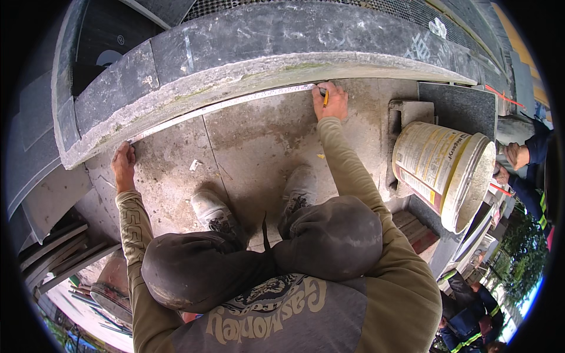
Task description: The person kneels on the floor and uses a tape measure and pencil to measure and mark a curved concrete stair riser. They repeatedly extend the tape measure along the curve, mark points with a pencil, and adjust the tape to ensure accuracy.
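Observation:
A white tape measure blade (229, 103) is drawn out along the foot of a grey stone-faced low wall (265, 39). My left hand (123, 161) pinches its left end near the wall's corner. At the other end, my right hand (332, 101) grips the tape where it meets the case, which my fingers mostly hide. A yellow pencil (326, 98) sticks out between the fingers of that same hand. The blade lies close against the wall's lower edge, just above the dusty slab floor (265, 132).
To the right a used white plastic bucket (423, 159) rests tilted beside a concrete block (415, 110) and a dark stone slab (459, 103). Stacked boards (62, 256) lie at the left. Another person's hands (516, 156) show at the far right, and a person in dark clothes (472, 313) is below them.

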{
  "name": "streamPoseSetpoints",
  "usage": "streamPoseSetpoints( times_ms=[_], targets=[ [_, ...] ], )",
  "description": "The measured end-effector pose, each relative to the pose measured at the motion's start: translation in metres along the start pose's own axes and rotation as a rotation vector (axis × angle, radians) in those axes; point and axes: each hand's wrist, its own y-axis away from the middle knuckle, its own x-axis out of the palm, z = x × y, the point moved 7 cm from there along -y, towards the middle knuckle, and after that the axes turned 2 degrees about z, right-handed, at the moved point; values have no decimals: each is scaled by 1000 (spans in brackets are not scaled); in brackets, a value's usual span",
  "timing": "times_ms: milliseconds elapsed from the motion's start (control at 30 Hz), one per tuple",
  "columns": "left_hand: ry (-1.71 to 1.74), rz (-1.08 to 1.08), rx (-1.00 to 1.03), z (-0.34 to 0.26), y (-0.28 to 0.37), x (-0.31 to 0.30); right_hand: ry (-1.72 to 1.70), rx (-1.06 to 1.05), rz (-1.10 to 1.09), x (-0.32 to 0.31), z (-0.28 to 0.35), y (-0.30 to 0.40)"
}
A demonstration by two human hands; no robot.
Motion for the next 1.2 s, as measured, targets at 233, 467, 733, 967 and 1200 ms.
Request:
streamPoseSetpoints(
  times_ms=[233,467,733,967,1200],
  targets=[
    [-13,20,3,-5,4,2,-5,16,0,5,-3,0],
    [-40,-3,-6,-9,14,10,-65,-20,-26,2,-4,0],
    [-19,-3,-59,-2,1,-3,-86,-32,-34,1,-1,-1],
    [-13,15,-51,2,-3,-3,-104,-57,-62,3,-5,0],
    [-24,23,-50,0,-5,-7,-80,-73,-46,8,-6,-3]
  ],
)
